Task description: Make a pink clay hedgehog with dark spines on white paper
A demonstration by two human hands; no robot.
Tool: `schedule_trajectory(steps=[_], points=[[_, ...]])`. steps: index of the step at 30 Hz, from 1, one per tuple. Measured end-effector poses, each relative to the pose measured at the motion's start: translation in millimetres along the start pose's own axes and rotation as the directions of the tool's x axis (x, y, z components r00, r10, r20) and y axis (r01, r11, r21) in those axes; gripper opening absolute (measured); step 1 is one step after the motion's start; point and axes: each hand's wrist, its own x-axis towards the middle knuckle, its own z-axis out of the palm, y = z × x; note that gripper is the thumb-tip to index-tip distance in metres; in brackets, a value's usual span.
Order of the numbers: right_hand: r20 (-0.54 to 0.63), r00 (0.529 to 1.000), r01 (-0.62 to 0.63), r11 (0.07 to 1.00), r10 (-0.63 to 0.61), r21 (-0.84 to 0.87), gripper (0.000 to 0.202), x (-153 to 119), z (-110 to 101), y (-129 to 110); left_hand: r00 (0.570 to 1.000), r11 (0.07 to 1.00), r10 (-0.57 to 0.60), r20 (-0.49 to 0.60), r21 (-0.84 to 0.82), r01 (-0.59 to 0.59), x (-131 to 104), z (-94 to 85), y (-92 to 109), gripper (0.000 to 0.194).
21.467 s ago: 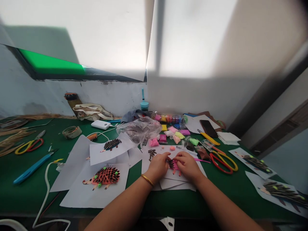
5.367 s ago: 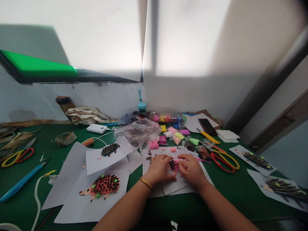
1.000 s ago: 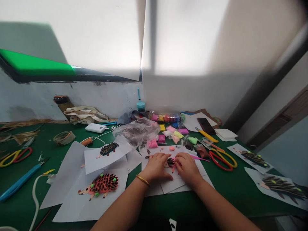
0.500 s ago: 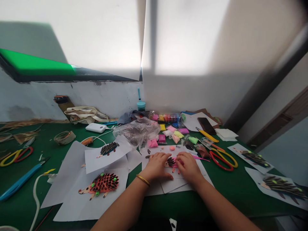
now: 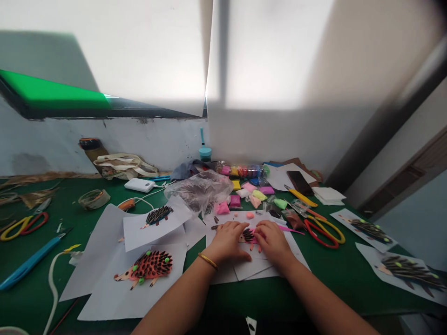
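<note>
Pink hedgehog [image 5: 250,239]: on white paper [image 5: 252,271], near the front edge of the green counter [image 5: 230,298], around the middle. Dark seeds stick up on the side with its face, and some bare pink shows by your right fingers.
Your left hand [image 5: 227,241]: rests on the paper beside the hedgehog, thumb and fingers spread apart around its face end. It isn't gripping anything you can see. A gold bangle [image 5: 208,261] is on that wrist.
Your right hand [image 5: 273,239]: its fingers are curled in and touch the pink body. You cannot tell if a seed is pinched in them.
Loose seeds [image 5: 214,227]: a few lie just past your left hand, on the paper.
Orange clay [image 5: 249,215]: a small lump at the far part of the paper.
Clay bags [image 5: 235,201]: little bright packs, heaped behind the paper toward the back edge.
Red and yellow scissors [image 5: 327,232]: on your right, between the paper and the right edge.
Red hedgehog [image 5: 153,266]: on its own sheet near the front edge, left of your arms, with green balls on it.
Two more hedgehogs [image 5: 372,230]: on sheets at the right edge.
Blue cutter [image 5: 30,265]: near the front left corner.
</note>
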Motion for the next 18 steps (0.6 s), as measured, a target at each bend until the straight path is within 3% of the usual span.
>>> schedule_trajectory(steps=[8, 10, 12, 14, 18], points=[[-0.033, 0.999, 0.024, 0.999, -0.023, 0.034, 0.016, 1.2, 2.2, 6.0, 0.999, 0.999, 0.017, -0.032, -0.031, -0.018, 1.0, 2.2, -2.9, 0.102], [-0.049, 0.998, 0.038, 0.998, -0.035, 0.046, 0.018, 2.3, 3.4, 10.1, 0.994, 0.996, 0.01, -0.111, -0.09, -0.02, 3.3, 0.5, -5.3, 0.084], [-0.059, 0.998, 0.042, 0.998, -0.038, 0.055, 0.019, 3.1, 4.1, 13.2, 0.974, 0.99, -0.033, -0.225, -0.144, 0.0, 5.5, -3.8, -9.1, 0.052], [-0.062, 0.998, 0.035, 0.998, -0.032, 0.059, 0.02, 3.5, 3.9, 14.3, 0.943, 0.988, -0.118, -0.311, -0.134, 0.08, 6.4, -10.5, -14.3, 0.03], [-0.067, 0.998, 0.02, 0.998, -0.015, 0.067, 0.02, 3.6, 1.8, 11.6, 0.889, 0.938, -0.294, -0.351, 0.071, 0.338, 1.4, -24.7, -25.3, 0.021]])
